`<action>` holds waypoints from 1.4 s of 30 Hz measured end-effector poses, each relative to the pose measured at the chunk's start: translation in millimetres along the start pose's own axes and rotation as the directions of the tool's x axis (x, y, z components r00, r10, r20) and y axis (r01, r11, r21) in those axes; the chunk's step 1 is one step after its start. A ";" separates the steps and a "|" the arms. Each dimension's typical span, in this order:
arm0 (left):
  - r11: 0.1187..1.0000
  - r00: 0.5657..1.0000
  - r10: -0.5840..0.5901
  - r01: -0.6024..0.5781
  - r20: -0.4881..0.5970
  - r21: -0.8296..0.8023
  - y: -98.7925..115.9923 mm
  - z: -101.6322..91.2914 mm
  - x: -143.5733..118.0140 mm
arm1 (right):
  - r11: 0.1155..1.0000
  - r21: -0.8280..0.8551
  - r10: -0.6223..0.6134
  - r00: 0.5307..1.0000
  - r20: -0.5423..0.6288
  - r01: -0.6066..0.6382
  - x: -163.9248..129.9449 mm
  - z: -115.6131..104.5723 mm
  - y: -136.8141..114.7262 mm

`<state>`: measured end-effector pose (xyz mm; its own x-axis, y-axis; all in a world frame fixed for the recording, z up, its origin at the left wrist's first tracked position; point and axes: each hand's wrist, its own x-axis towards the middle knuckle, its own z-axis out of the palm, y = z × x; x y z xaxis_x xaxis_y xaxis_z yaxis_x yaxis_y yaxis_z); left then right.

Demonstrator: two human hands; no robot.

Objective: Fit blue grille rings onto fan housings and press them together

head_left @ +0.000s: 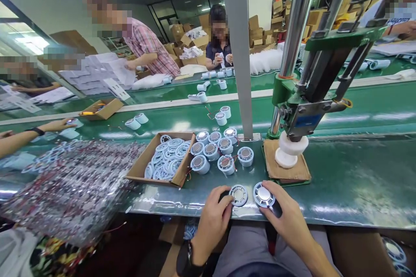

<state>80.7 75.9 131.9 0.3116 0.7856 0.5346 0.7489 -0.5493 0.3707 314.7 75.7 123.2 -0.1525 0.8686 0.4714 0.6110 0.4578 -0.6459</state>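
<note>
At the near edge of the green desk (pixel 357 181), the left hand (pixel 212 220) pinches a round speaker unit (pixel 239 195) with its fingers curled on the left rim. The right hand (pixel 286 216) grips a second speaker unit (pixel 263 194), thumb along its near side; a dark part beneath the fingers is hard to make out. Just beyond stands a cluster of white speaker units (pixel 217 151), with a cardboard box of rings (pixel 162 160) to their left. The hand press (pixel 292 138) stands right of them, its top cut off. At far left, a co-worker's hand (pixel 60 124) reaches in.
</note>
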 end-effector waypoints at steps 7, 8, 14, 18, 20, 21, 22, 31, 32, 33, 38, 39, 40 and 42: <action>0.984 0.986 -0.166 0.163 0.032 0.067 6.8 10.8 0.2 | 0.998 0.006 0.059 0.998 -0.033 -0.059 -6.2 1.8 -0.9; 0.978 0.979 -0.203 0.201 0.025 0.058 9.6 12.8 1.5 | 0.997 0.002 0.079 0.996 -0.042 -0.079 -7.0 2.8 -2.3; 0.972 0.985 -0.171 0.171 0.017 -0.160 39.5 12.1 20.0 | 0.995 0.033 0.093 0.994 -0.065 -0.092 -11.2 14.0 -10.9; 0.987 0.996 -0.060 0.068 0.060 -0.145 54.1 13.1 31.9 | 0.994 0.023 0.106 0.990 -0.095 -0.104 -14.6 21.3 -10.5; 0.986 0.995 -0.083 0.091 0.062 -0.137 53.8 15.6 32.9 | 0.994 0.033 0.103 0.990 -0.101 -0.100 -15.5 22.7 -9.3; 0.984 0.993 -0.096 0.104 0.064 -0.144 52.6 16.9 32.2 | 0.995 0.039 0.099 0.990 -0.103 -0.095 -15.8 22.8 -8.9; 0.980 0.992 -0.109 0.118 0.064 -0.158 51.3 18.3 30.7 | 0.995 0.041 0.093 0.990 -0.108 -0.089 -15.9 22.6 -8.8; 0.919 0.967 -0.195 0.123 -0.163 -0.374 66.4 15.9 5.8 | 0.994 0.051 -0.079 0.949 -0.306 0.099 -22.5 11.0 -30.6; 0.916 0.966 -0.187 0.106 -0.178 -0.387 67.9 13.8 4.2 | 0.992 0.054 -0.091 0.947 -0.308 0.113 -23.1 8.6 -33.9; 0.912 0.965 -0.182 0.094 -0.189 -0.400 68.7 11.7 3.1 | 0.991 0.063 -0.095 0.949 -0.300 0.119 -23.5 6.1 -36.9; 0.874 0.963 -0.175 0.056 -0.205 -0.483 69.1 4.7 2.6 | 0.981 0.138 -0.098 0.957 -0.273 0.139 -23.5 -2.5 -45.2; 0.868 0.962 -0.177 0.053 -0.208 -0.493 69.6 4.1 2.8 | 0.979 0.144 -0.098 0.956 -0.276 0.142 -23.5 -3.2 -45.9; 0.864 0.961 -0.179 0.051 -0.211 -0.500 70.4 3.5 3.1 | 0.978 0.149 -0.099 0.955 -0.279 0.145 -23.5 -3.7 -46.6; 0.856 0.958 -0.178 0.039 -0.224 -0.515 72.9 2.2 4.4 | 0.976 0.164 -0.093 0.956 -0.279 0.143 -23.3 -4.5 -47.9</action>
<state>138.0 39.9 159.5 0.0337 0.7867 0.6164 0.3523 -0.5865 0.7293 292.4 32.7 145.8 0.0139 0.7350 0.6779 0.4476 0.6017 -0.6615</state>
